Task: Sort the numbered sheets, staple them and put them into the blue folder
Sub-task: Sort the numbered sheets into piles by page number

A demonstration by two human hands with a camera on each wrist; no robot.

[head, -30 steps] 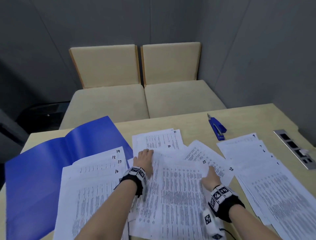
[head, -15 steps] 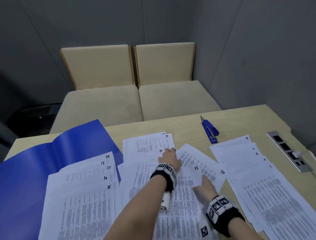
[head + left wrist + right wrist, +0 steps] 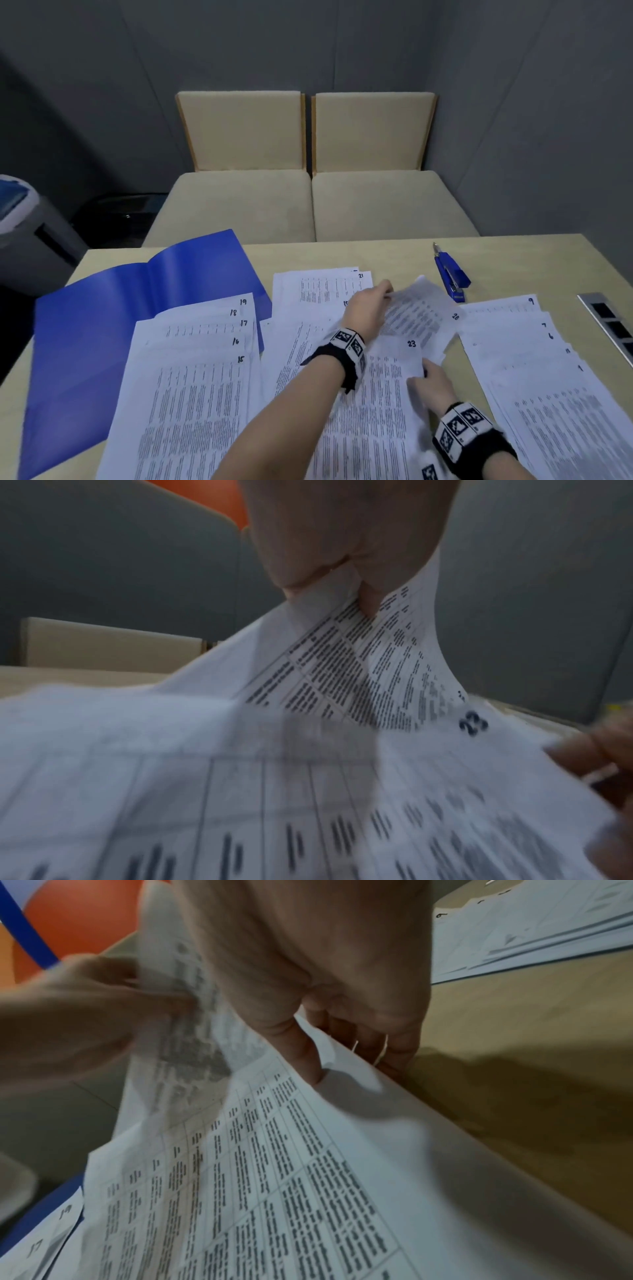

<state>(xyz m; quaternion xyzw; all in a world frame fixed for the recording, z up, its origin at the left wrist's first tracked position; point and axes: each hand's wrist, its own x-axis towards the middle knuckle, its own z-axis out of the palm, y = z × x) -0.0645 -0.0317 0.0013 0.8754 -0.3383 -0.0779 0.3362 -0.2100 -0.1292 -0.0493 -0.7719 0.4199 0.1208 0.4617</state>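
Pale wood table (image 3: 359,255); left hand (image 3: 368,310) pinches thin sheet 20 (image 3: 424,318), right hand (image 3: 428,382) grips sheet 23 (image 3: 387,394).

Numbered sheets in three fanned piles: 15–19 pile (image 3: 191,377) overlapping open blue folder (image 3: 113,329); middle pile, sheet 23 (image 3: 383,394) on top, sheet 20 (image 3: 421,315) lifted; 1–9 pile (image 3: 548,377) at right. Blue stapler (image 3: 451,275) behind.

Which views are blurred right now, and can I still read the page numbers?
Head view: sharp, numbers readable on the fanned sheets. Left wrist view: near paper motion-blurred, though sheet 23 reads. Right wrist view: left hand smeared, print legible, no numbers clear.
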